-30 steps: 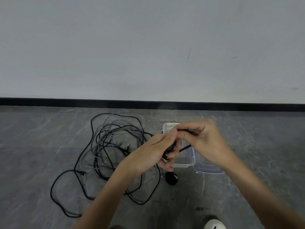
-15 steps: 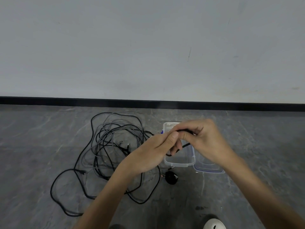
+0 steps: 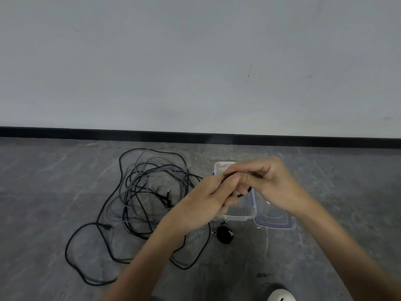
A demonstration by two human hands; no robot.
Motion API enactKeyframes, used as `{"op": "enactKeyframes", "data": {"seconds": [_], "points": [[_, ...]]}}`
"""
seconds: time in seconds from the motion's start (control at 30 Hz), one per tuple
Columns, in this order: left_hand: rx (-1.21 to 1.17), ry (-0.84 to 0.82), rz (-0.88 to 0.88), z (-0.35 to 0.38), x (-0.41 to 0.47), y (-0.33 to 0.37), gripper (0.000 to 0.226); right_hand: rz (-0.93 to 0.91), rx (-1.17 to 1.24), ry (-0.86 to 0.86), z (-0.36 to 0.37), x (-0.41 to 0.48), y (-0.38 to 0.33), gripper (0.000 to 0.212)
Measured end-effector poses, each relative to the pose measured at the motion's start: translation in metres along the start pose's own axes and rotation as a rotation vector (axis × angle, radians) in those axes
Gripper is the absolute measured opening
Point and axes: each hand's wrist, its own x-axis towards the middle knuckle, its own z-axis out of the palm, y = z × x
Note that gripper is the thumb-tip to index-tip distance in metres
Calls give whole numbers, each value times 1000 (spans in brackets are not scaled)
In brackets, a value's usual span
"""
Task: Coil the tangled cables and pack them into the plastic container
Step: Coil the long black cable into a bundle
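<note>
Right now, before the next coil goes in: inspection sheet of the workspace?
Surface: grey stone-look floor, with a small dark spot near the bottom edge.
Job's things: clear plastic container, open on the floor. Its lid lies flat beside it on the right. The inside is partly hidden by the hands.
Clutter: black round object just in front of the container; cannot tell what it is.
Hands: left hand and right hand both grip a black cable above the container.
Cables: loose tangle of black and grey cables on the floor, left of the container.
Surroundings: plain wall, black baseboard, white shoe tip at the bottom edge.
</note>
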Motion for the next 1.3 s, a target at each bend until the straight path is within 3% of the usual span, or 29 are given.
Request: {"op": "enactKeyframes", "data": {"seconds": [0.13, 0.2, 0.33, 0.6, 0.83, 1.0, 1.17, 1.3], "points": [[-448, -62, -125, 1, 3, 4, 33, 75, 10, 10, -5, 2, 3, 24], [-543, -109, -122, -1, 3, 5, 30, 79, -9, 34, -5, 2, 2, 22], [-581, -196, -8, -5, -3, 10, 31, 82, -7, 49, 4, 2, 3, 21], [-626, -131, 128, -4, -5, 14, 29, 302, 214, 37, 27, 3, 5, 26], [-757, -70, 136, -11, -3, 14, 27, 398, 186, -89, 34, 0, -2, 36], [-830, 69, 168, -13, -1, 12, 29, 478, 142, -106, 43, 1, -5, 28], [-791, 208, 139, -12, 2, 13, 27, 484, -9, -251, 55, -3, -3, 15], [-724, 326, 167, -17, 2, 16, 20, 493, -8, -300, 55, -8, -3, 19]]}}
